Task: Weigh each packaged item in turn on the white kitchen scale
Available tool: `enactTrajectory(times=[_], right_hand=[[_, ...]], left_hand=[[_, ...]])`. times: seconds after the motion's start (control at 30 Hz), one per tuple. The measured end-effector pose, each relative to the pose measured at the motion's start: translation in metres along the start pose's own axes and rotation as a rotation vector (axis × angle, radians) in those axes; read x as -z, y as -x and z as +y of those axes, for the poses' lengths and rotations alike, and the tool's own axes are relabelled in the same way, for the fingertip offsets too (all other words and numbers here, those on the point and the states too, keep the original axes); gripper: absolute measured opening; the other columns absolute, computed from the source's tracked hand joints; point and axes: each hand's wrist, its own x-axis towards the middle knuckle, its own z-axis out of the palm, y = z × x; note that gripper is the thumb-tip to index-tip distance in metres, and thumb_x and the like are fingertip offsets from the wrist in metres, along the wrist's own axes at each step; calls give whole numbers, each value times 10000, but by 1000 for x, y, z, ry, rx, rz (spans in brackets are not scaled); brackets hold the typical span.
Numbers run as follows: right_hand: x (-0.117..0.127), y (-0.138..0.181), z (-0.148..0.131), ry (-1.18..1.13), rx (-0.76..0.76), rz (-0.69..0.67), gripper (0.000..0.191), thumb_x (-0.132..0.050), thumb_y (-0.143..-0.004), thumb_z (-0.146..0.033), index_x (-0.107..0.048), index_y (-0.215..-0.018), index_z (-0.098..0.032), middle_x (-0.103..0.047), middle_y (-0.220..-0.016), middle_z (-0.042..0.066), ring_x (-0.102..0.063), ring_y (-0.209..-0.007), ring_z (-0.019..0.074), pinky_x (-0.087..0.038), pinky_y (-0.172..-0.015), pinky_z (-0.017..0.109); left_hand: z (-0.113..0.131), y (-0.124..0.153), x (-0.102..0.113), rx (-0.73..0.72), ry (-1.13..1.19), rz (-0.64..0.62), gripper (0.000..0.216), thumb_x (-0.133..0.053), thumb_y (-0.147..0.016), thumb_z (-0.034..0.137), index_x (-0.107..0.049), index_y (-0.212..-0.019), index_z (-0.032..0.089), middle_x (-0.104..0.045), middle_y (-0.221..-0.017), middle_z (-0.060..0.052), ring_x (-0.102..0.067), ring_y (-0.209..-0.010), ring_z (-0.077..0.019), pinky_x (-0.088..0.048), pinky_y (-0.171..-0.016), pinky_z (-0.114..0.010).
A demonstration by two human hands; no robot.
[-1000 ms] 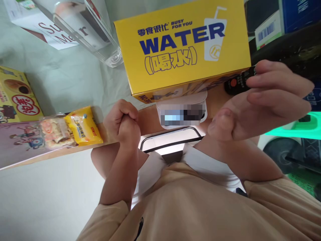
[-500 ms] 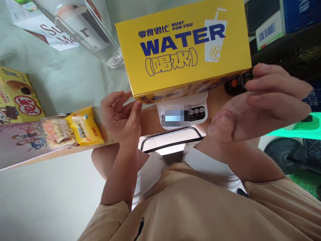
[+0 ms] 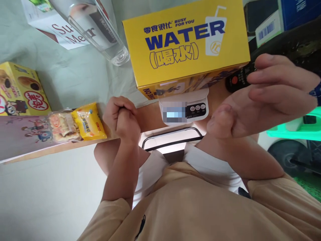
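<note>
My left hand (image 3: 122, 117) is curled into a fist at the table's near edge, with nothing showing in it, just left of a small white scale (image 3: 185, 108). A yellow box printed WATER (image 3: 190, 50) rests on the scale. My right hand (image 3: 260, 100) is raised to the right of the scale, fingers stretched out and together, thumb apart. A black device with a red button (image 3: 237, 79) lies behind its fingertips; I cannot tell whether they touch it.
Two snack packets (image 3: 77, 125) lie at the table's near edge on the left, with a yellow snack box (image 3: 20, 90) beyond them. A clear container (image 3: 100, 30) and a white box (image 3: 65, 30) stand at the back. A green stool (image 3: 301, 127) is at the right.
My left hand opened half a second ago beside the yellow box's corner and has closed into a fist again. The view has shifted slightly. My right hand has barely moved.
</note>
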Motion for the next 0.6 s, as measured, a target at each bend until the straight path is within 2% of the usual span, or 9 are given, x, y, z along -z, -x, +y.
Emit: enactTrajectory(times=[0.1,0.17,0.23,0.27,0.37,0.43,0.47,0.53,0.6], right_hand=[[4,7,0,46,-40,-70,382,-576,-759,-724,-678,-791,-357,-700,-815,-6,-669,-959,254,-579,-963,547],[11,11,-6,168,-210,-236,560,-432,-774,-871,-696,-778,-377,-706,-900,39,-662,-1190,335,-550,-1106,600],[18,8,-18,280,-375,-450,675,-321,-791,-921,-733,-868,-392,-715,-1091,61,-562,-1430,388,-500,-1229,632],[20,4,-26,303,-400,-504,695,-301,-809,-910,-741,-930,-386,-705,-1169,68,-524,-1483,395,-486,-1256,646],[23,-25,-47,336,-299,-570,640,-294,-910,-773,-719,-1091,-330,-685,-1277,93,-561,-1459,380,-464,-1291,671],[19,-57,-57,381,-207,-695,662,-259,-959,-711,-692,-1240,-296,-670,-1350,100,-559,-1482,385,-447,-1296,669],[15,-75,-60,394,-168,-790,685,-258,-970,-703,-668,-1319,-279,-646,-1411,98,-536,-1514,397,-435,-1296,667],[4,-111,-61,347,-78,-1001,722,-318,-970,-706,-616,-1429,-235,-582,-1507,98,-499,-1552,412,-412,-1305,656],[-13,-138,-57,279,-16,-1246,793,-496,-925,-659,-527,-1546,-167,-480,-1629,137,-427,-1616,416,-375,-1345,648]], left_hand=[[1,2,-2,21,-45,14,400,-614,-1069,505,-639,-783,226,-501,-616,27,-442,-496,-102,-268,-514,-287],[-1,1,-2,-20,-119,5,454,-651,-1023,665,-680,-887,234,-577,-685,23,-477,-533,-101,-349,-548,-286],[-4,-2,1,-82,-183,1,430,-704,-988,665,-708,-998,235,-677,-848,-2,-524,-619,-105,-427,-616,-292],[-6,-3,3,-105,-211,0,386,-722,-989,615,-716,-1045,232,-706,-959,-24,-568,-699,-116,-456,-659,-292],[-9,-7,10,-129,-262,-10,255,-726,-990,448,-729,-1099,217,-677,-1254,-88,-660,-1009,-163,-525,-809,-291],[-10,-7,14,-127,-245,-10,269,-744,-963,430,-728,-1122,214,-631,-1397,-107,-675,-1092,-168,-560,-903,-303],[-10,-7,14,-116,-221,-11,302,-755,-950,448,-720,-1139,215,-633,-1412,-106,-687,-1067,-158,-573,-927,-306],[-9,-6,15,-57,-159,-25,362,-744,-953,495,-694,-1175,214,-707,-1279,-88,-702,-935,-129,-591,-875,-290],[-4,-4,14,17,-102,-53,358,-673,-1007,511,-678,-1189,203,-758,-1063,-54,-681,-776,-107,-577,-745,-264]])
